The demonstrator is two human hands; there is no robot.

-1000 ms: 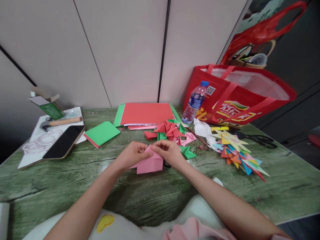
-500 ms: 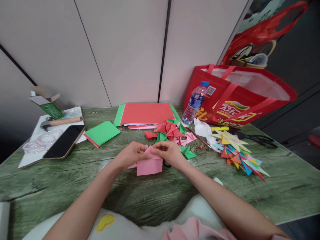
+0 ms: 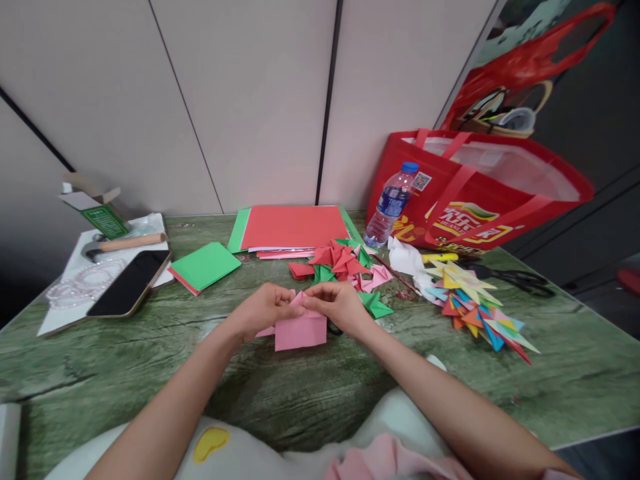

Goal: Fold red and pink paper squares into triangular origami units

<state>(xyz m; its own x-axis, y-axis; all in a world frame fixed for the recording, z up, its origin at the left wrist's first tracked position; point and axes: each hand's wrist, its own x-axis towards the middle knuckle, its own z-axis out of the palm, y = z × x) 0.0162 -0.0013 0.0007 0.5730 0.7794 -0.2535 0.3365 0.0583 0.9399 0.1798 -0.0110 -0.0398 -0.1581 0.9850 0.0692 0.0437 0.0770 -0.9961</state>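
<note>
A folded pink paper (image 3: 300, 331) lies on the green wood-grain table (image 3: 125, 360) in front of me. My left hand (image 3: 263, 309) pinches its upper left edge, fingers closed. My right hand (image 3: 339, 305) pinches the upper right edge, fingers closed too. The two hands meet at the paper's top point. Just behind them lies a heap of small folded red, green and pink pieces (image 3: 347, 265).
A stack of red and green sheets (image 3: 293, 228) and a green pad (image 3: 204, 265) lie further back. A phone (image 3: 131, 283), hammer (image 3: 123, 244) and small box (image 3: 95, 203) are at left. A water bottle (image 3: 391, 203), red bag (image 3: 480, 193), multicoloured folded pieces (image 3: 475, 307) and scissors (image 3: 520, 278) are at right.
Both hands stay on the pink paper; its lower edge has shifted very slightly to the right. Nothing else has moved.
</note>
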